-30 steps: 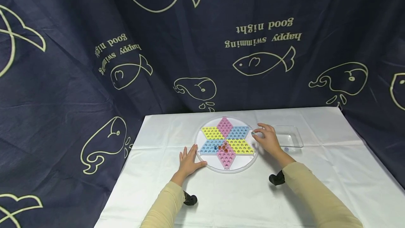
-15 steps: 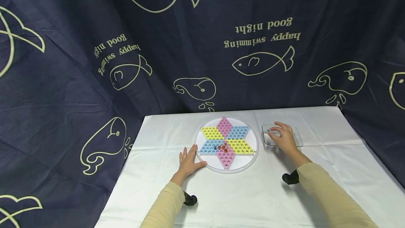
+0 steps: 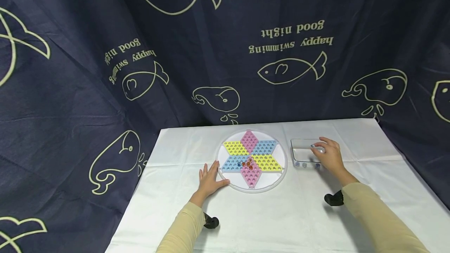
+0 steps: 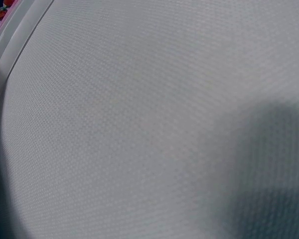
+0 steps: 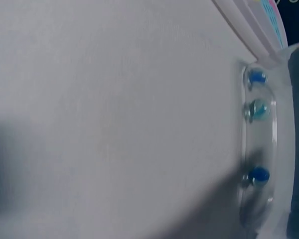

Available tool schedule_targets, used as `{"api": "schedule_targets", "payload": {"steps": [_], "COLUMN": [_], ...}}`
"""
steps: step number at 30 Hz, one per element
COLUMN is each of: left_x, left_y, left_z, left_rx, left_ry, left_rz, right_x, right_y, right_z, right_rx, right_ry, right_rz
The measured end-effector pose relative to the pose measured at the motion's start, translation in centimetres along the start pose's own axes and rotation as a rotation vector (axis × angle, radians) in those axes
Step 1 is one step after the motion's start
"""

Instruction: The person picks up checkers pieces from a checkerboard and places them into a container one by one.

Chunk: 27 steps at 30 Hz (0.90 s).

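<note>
My left hand (image 3: 208,182) rests at the left edge of a round white Chinese checkers board (image 3: 268,179), fingers extended and thumb at the rim. Several reddish-orange marbles (image 3: 250,168) and one blue marble (image 3: 239,164) sit near the star's centre. At the right, my right hand (image 3: 330,157) pinches a small blue marble (image 3: 312,146) between thumb and fingertips, over a clear plastic box (image 3: 293,153). Inside the box, blue marbles (image 5: 259,175) and a teal marble (image 5: 259,108) lie along the near wall in the right wrist view.
A white cloth (image 3: 260,221) covers the table. Behind it hangs a dark blue curtain (image 3: 211,61) with fish and whale outlines. A black wrist mount (image 3: 211,221) is below the left hand and another black mount (image 3: 334,199) below the right.
My right hand has moved right, from the board's right edge to over the clear box, with the marble still pinched. The left hand and the marbles on the board have stayed put.
</note>
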<state>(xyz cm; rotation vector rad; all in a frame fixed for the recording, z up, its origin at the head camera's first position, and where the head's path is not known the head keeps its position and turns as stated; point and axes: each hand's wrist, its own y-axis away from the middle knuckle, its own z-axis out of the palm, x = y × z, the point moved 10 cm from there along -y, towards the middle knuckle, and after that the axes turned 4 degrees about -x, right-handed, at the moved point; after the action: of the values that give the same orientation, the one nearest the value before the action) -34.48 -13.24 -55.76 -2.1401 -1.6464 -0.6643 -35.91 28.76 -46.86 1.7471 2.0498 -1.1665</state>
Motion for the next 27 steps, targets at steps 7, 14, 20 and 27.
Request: {"api": "schedule_targets", "payload": {"steps": [7,14,20,27], "left_x": [0.2,0.2,0.2,0.2], "left_y": [0.0,-0.1,-0.1,0.0], "left_z": [-0.2,-0.2,-0.2,-0.2], "left_rx": [0.002,0.004,0.003,0.000], "left_ry": [-0.016,-0.024,-0.018,-0.020], "left_rz": [-0.003,-0.005,-0.006,-0.002], "right_x": [0.6,0.8,0.2,-1.2], "right_y": [0.3,0.2,0.0,-0.3], "right_z": [-0.5,-0.7,-0.6,0.5], "right_rx": [0.006,0.009,0.020,0.012], "right_ry": [0.019,0.012,0.006,-0.039], "right_rz": [0.016,0.034,0.012,-0.004]}}
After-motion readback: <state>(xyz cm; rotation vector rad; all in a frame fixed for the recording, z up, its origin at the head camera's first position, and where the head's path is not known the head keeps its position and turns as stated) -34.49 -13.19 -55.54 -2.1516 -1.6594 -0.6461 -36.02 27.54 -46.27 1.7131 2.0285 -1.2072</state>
